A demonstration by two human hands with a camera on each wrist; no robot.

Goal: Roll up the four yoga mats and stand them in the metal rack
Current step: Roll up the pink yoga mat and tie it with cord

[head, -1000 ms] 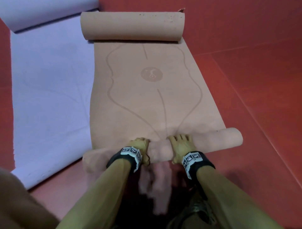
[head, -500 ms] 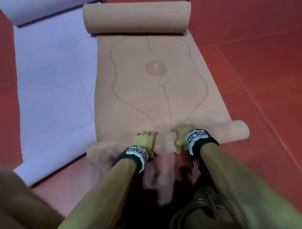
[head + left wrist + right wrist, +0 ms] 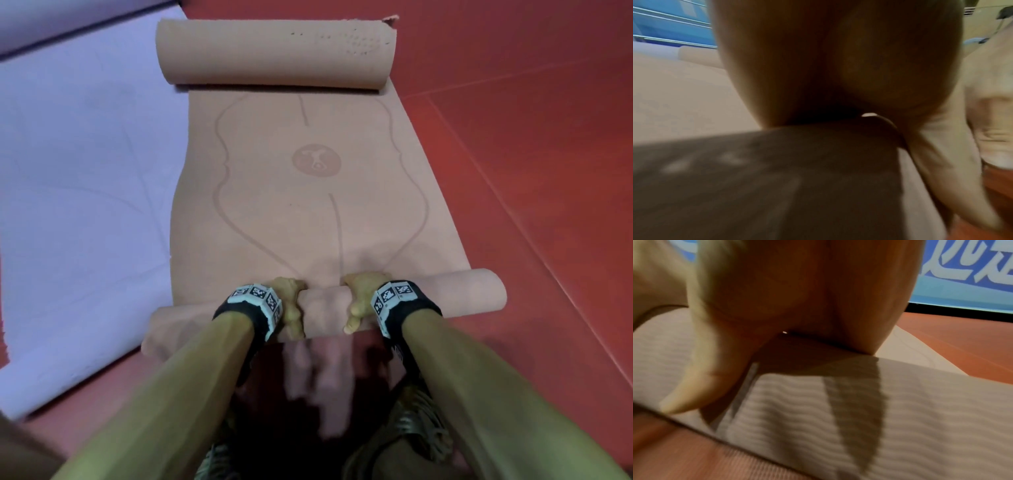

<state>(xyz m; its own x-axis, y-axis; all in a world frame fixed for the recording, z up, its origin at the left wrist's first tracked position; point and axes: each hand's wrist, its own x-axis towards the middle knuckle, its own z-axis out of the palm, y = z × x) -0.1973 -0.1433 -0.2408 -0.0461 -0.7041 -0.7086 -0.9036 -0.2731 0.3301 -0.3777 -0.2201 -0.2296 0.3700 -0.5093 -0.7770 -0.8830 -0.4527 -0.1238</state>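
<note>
Your left hand (image 3: 287, 301) and right hand (image 3: 363, 298) are both down on the near roll (image 3: 323, 313) of the peach yoga mat (image 3: 308, 212), side by side near its middle, fingers curled over the top and thumbs hooked on the near side, so each has a grip on the roll. The roll lies crosswise on the red floor (image 3: 531, 171), its right end sticking out past the mat's edge. Ahead of your hands the mat lies flat, printed lines and round logo (image 3: 317, 160) facing up, and its far end is curled into a second roll (image 3: 274, 51). Just left, the lavender mat (image 3: 85, 205) lies unrolled, edge against the peach one. The right wrist view shows your thumb (image 3: 701, 386) pressed on the ribbed underside.
</note>
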